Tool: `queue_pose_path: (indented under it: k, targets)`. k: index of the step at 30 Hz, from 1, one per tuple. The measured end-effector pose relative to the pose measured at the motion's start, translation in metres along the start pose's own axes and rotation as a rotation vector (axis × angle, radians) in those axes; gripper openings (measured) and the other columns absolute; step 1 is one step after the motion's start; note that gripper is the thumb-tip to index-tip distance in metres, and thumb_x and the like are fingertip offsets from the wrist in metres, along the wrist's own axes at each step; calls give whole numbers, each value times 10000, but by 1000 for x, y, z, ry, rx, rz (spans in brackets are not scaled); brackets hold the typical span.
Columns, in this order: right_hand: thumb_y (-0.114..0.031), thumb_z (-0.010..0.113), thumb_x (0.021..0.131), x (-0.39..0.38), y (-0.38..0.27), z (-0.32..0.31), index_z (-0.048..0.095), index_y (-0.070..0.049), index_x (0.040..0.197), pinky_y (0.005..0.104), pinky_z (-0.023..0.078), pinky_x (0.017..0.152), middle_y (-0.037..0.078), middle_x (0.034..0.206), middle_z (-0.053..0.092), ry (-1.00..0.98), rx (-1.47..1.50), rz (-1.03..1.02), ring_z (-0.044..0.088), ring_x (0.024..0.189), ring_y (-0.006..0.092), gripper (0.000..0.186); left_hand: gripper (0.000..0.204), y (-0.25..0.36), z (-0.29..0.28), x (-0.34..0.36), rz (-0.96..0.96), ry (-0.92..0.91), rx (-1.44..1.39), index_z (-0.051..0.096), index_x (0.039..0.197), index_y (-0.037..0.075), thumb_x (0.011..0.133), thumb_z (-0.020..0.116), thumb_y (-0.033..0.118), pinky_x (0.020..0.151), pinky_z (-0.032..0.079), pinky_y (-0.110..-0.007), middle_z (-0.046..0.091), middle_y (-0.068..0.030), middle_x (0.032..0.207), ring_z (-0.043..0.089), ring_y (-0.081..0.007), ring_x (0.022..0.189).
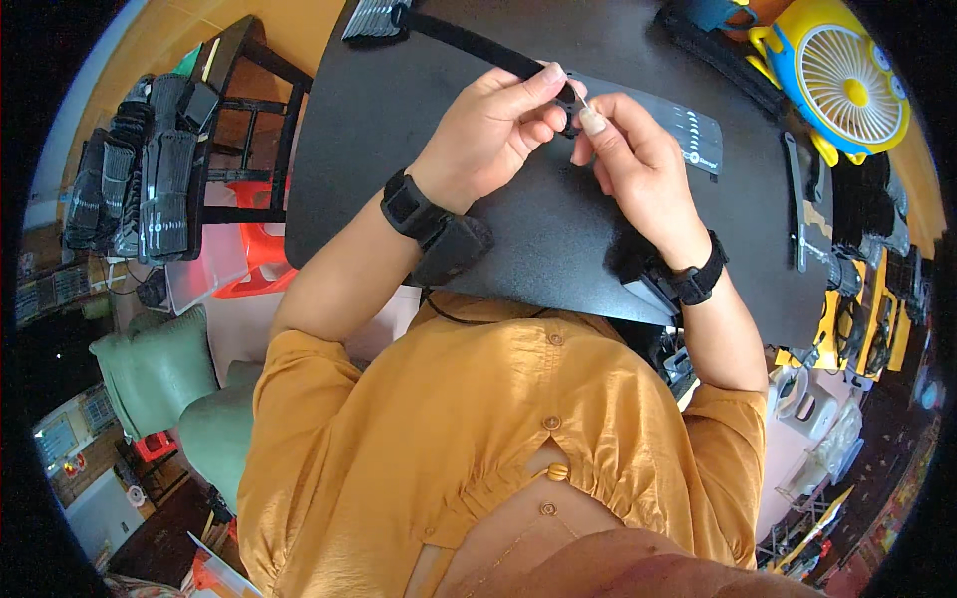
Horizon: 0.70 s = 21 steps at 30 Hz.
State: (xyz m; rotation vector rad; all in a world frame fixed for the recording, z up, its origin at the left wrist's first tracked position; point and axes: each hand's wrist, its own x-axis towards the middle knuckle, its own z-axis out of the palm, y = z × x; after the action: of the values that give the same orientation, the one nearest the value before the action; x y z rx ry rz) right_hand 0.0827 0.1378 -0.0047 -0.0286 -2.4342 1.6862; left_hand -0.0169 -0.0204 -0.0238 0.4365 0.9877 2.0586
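Over the dark table [538, 234], my left hand [483, 135] is closed on a black fabric strap [469, 40]. The strap's long end runs up and left from my fingers, toward a stack of flat printed packages [374, 20]. My right hand [638, 149] pinches with thumb and forefinger right beside the strap's lower end. A thin pale sliver shows at those fingertips; its kind is too small to tell. Partly behind my right hand lies a flat grey clear plastic sleeve [703, 145] with printing. Both wrists wear black bands with box-like units.
A yellow and blue fan [847, 90] stands at the far right. Black straps [795, 199] lie along the right edge. On the left, a dark stool [249, 110] stands beside piled black packs [135, 174]. A green cushioned chair [164, 364] is at lower left.
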Motion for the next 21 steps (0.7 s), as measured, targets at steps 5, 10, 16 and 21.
queue_pose_path:
  k: [5, 10, 16, 21]
  targets:
    - [-234, 510, 1002, -3, -10, 2, 613, -67, 979, 221, 408, 490, 3, 684, 614, -59, 218, 124, 507, 537, 64, 197, 200, 2, 0, 1, -4, -88, -143, 616, 1035, -40, 992, 514, 126, 689, 494, -151, 627, -26, 865, 579, -52, 753]
    - [-248, 489, 1012, -5, -12, 3, 613, -71, 988, 197, 367, 448, -3, 691, 601, -99, 334, 158, 460, 501, 43, 217, 182, -1, -2, 3, 20, -123, -169, 602, 1034, -31, 993, 505, 119, 670, 484, -152, 616, -30, 871, 575, -50, 747]
    - [-253, 473, 1019, -5, -11, 3, 599, -63, 988, 188, 352, 428, 5, 698, 603, -128, 419, 199, 456, 482, 45, 230, 175, -3, 0, 4, 36, -123, -139, 593, 1018, -24, 997, 495, 119, 660, 468, -157, 603, -31, 903, 561, -50, 723]
    - [-253, 463, 1023, -5, -13, 2, 586, -61, 981, 181, 346, 419, 14, 701, 606, -145, 442, 213, 457, 470, 44, 232, 170, -3, 1, 3, 36, -118, -136, 588, 1022, -21, 998, 492, 118, 667, 464, -159, 603, -29, 879, 563, -48, 716]
